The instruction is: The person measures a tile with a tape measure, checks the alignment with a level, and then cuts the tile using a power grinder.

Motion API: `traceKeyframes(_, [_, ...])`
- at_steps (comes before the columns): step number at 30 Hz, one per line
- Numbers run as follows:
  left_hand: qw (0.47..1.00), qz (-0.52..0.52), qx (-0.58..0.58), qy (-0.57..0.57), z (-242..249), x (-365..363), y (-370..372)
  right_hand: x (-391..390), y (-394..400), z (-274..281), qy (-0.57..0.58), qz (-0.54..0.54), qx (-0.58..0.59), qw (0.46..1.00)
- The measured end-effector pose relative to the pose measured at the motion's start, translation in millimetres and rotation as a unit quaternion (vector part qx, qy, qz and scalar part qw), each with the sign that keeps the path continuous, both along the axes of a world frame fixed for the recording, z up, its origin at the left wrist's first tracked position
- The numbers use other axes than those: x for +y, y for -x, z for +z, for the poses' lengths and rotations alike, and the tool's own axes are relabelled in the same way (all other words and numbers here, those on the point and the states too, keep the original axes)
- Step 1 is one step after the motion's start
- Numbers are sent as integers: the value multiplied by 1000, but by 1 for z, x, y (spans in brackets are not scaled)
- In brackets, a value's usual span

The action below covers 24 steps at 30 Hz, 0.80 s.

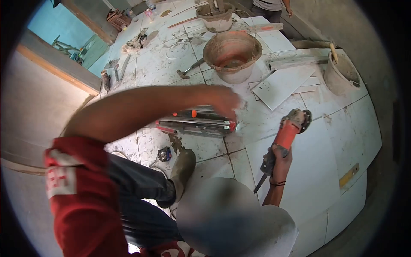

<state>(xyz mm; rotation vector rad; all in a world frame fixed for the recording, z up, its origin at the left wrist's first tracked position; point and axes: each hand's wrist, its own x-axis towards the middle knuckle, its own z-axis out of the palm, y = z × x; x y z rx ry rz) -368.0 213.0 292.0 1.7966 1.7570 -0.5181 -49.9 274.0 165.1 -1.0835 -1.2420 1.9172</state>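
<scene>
My right hand [282, 160] is wrapped round the body of a red and black angle grinder [286, 135], its disc end pointing away from me over a large white tile [304, 158]. My left arm, in a red sleeve, reaches across the view. Motion smears my left hand [222, 100], so its fingers do not show clearly. Just below that hand in the view, a red and silver tile cutter [195, 126] lies on the floor, partly hidden by the forearm. A small blue and black tape measure [164, 154] is near my boot [184, 169].
A mud-stained bucket [233, 70] stands ahead, with a hammer [190, 69] beside it. Cut tiles [284, 88] and another bucket [338, 77] are to the right. A yellow level [349, 174] lies at far right. Another person [267, 6] stands at the back.
</scene>
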Motion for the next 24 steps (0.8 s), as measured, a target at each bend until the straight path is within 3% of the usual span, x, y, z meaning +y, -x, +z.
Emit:
traceKeyframes(2, [998,5,61,6,38,-57,40,-9,2,-19,-27,9,-39,999])
traceKeyframes(4, [993,16,116,23,46,-95,67,-19,3,-40,-59,31,-71,995])
traceKeyframes(6, [992,72,108,8,34,-143,88,-27,5,-62,-160,41,-101,981])
traceKeyframes(9, [985,140,60,-85,-14,-174,94,-29,10,-66,-190,79,-145,968])
traceKeyframes(12, [964,227,10,-140,-56,-165,72,-34,27,-52,-223,82,-198,951])
traceKeyframes(15, [946,230,41,-223,-100,-147,51,-35,29,-54,-285,72,-272,916])
traceKeyframes(18, [937,249,5,-245,-125,-132,41,-42,27,-39,-237,71,-287,925])
traceKeyframes(19, [941,248,-10,-231,-135,-125,44,-45,25,-33,-197,70,-296,932])
traceKeyframes(24, [953,234,13,-190,-144,-106,61,-52,28,-43,-256,27,-333,907])
